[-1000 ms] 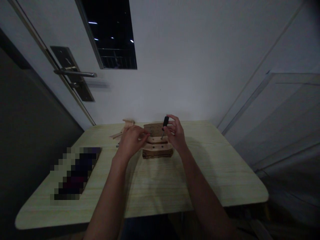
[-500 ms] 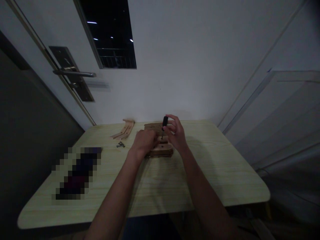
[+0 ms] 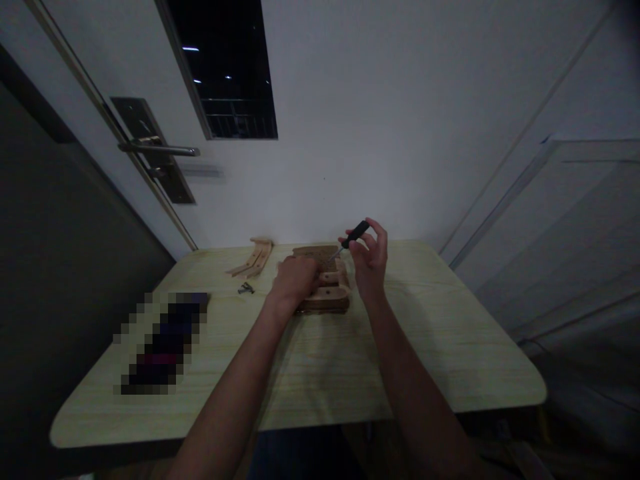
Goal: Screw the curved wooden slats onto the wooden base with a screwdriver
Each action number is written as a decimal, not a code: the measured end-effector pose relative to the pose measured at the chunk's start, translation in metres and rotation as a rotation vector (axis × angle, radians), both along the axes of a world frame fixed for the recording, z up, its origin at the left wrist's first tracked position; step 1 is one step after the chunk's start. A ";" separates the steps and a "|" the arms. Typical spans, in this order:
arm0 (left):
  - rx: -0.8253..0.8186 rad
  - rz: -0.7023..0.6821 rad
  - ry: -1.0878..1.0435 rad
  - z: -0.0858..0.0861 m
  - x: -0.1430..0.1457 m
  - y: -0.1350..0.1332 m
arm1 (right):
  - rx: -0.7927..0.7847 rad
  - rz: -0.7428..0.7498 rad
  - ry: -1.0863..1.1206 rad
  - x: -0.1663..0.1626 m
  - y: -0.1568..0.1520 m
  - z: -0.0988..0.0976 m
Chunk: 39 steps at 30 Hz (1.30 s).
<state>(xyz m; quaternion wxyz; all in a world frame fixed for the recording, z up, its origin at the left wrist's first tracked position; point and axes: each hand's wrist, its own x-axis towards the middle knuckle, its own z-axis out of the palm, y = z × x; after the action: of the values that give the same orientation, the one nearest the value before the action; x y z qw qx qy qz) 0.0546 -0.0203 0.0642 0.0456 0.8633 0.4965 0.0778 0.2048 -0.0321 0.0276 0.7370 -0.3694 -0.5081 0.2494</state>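
Between the fingertips of my right hand [image 3: 371, 257] is a screwdriver [image 3: 356, 235] with a black handle. It is tilted, its thin shaft pointing down and left over a brown wooden assembly [image 3: 325, 303]. Pale wooden strips with dark holes lie across this assembly. My left hand [image 3: 297, 280] is closed, resting on the assembly's left part, its fingers curled at a pale wooden strip [image 3: 329, 277]; the fingertips are partly hidden. Left of that hand lie several loose screws [image 3: 245, 289] on the table.
Pale angled wooden pieces [image 3: 255, 259] with holes lie at the table's back left. A pixelated dark object [image 3: 167, 343] lies on the left of the light wooden table [image 3: 320, 387]. A white door [image 3: 350, 133] with a metal handle [image 3: 165, 151] stands behind.
My right hand has lifted the screwdriver off the strip and moved right, tipping it from nearly upright to slanted. My left hand stays at the wooden assembly. The view has shifted slightly.
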 end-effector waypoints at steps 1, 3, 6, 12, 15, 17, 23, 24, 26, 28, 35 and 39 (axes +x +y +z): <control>0.009 -0.009 0.015 0.000 0.000 0.000 | 0.006 -0.003 0.002 0.000 0.000 0.000; 0.026 -0.029 0.052 -0.001 0.001 -0.001 | 0.014 0.003 -0.013 0.000 0.002 -0.002; 0.057 -0.036 0.064 -0.001 0.001 -0.002 | 0.000 0.033 -0.076 -0.001 0.004 -0.007; 0.063 -0.053 0.060 0.001 0.002 -0.003 | -0.041 0.117 -0.132 -0.001 0.002 -0.009; 0.071 -0.077 0.042 0.000 0.001 -0.002 | -0.032 0.140 -0.128 -0.002 0.002 -0.009; 0.073 -0.084 0.033 -0.001 0.001 -0.001 | -0.033 0.141 -0.144 -0.001 0.002 -0.009; 0.062 -0.041 0.053 0.001 0.003 -0.001 | -0.067 0.162 -0.190 -0.001 0.003 -0.010; 0.058 -0.021 0.045 0.001 0.004 -0.002 | -0.071 0.173 -0.197 -0.001 0.003 -0.010; 0.039 0.019 0.025 0.002 0.004 -0.003 | -0.074 0.190 -0.200 -0.001 0.003 -0.010; 0.013 0.039 0.008 0.003 0.005 -0.004 | -0.069 0.191 -0.191 0.000 0.003 -0.010; 0.011 0.038 0.032 0.004 0.005 -0.005 | -0.067 0.164 -0.186 -0.001 0.004 -0.010; 0.006 0.044 0.035 0.004 0.004 -0.005 | -0.063 0.162 -0.193 -0.001 0.004 -0.010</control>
<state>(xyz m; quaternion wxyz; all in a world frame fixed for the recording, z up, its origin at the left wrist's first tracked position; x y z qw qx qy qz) 0.0591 -0.0251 0.0677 0.0326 0.8535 0.5160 0.0654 0.2037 -0.0285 0.0174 0.6503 -0.3723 -0.5966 0.2874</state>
